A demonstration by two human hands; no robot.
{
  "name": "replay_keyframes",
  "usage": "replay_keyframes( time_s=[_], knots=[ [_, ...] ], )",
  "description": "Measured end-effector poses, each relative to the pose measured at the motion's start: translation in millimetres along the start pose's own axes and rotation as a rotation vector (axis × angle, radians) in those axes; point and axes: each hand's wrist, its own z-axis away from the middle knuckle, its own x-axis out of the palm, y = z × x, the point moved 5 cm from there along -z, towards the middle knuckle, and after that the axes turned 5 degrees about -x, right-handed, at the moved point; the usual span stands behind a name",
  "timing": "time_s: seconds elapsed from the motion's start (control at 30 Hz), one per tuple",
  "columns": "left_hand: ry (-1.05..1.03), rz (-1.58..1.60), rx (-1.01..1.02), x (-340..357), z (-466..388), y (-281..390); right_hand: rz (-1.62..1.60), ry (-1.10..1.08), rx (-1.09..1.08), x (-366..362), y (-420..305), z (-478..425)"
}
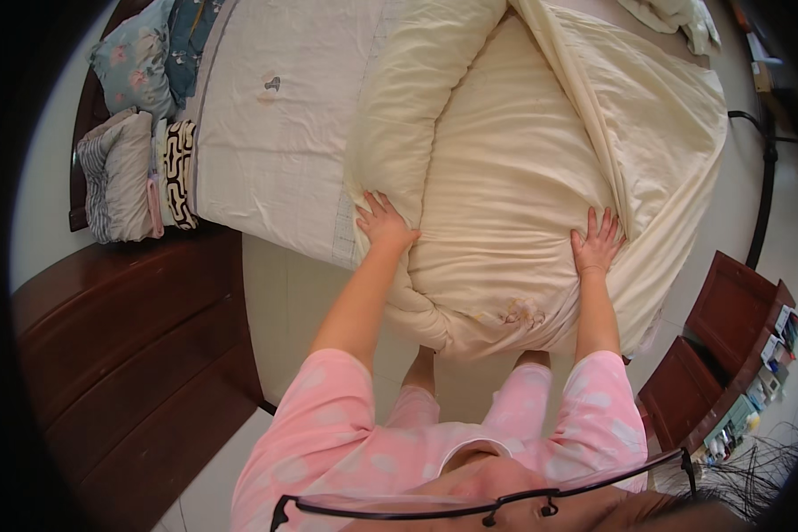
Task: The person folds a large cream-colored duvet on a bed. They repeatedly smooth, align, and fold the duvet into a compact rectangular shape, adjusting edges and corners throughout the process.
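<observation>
A cream duvet (505,153) is spread over the bed in front of me, with a thick folded roll (399,100) along its left side. Loose cream fabric (658,126) lies in folds on the right, and an embroidered flower (524,312) shows at the near edge. My left hand (387,225) rests on the near end of the roll, its fingers apart. On the right part of the duvet, beside the loose fabric's folds, my right hand (597,245) lies with its fingers spread. Neither hand visibly grips anything.
A pale sheet (272,146) covers the bed to the left. Floral pillow (133,66), folded bedding (123,179) and a patterned textile (178,173) sit at the headboard end. A dark wooden chest (146,346) stands left; a wooden cabinet (735,319) with small items stands right.
</observation>
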Motion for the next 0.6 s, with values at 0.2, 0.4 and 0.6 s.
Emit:
replay_keyframes(
  time_s=[0.2, 0.4, 0.6],
  knots=[
    [0.120, 0.089, 0.021, 18.0, -15.1, 12.0, 0.055, -0.028, 0.141, -17.2, -11.3, 17.3],
    [0.095, 0.216, 0.086, 25.2, -25.7, -0.1, -0.228, -0.156, -0.042, -65.9, -151.2, 114.1],
    [0.095, 0.228, 0.095, 28.4, -30.9, -2.0, -0.238, -0.531, 0.122, -47.3, -218.9, 174.6]
  ],
)
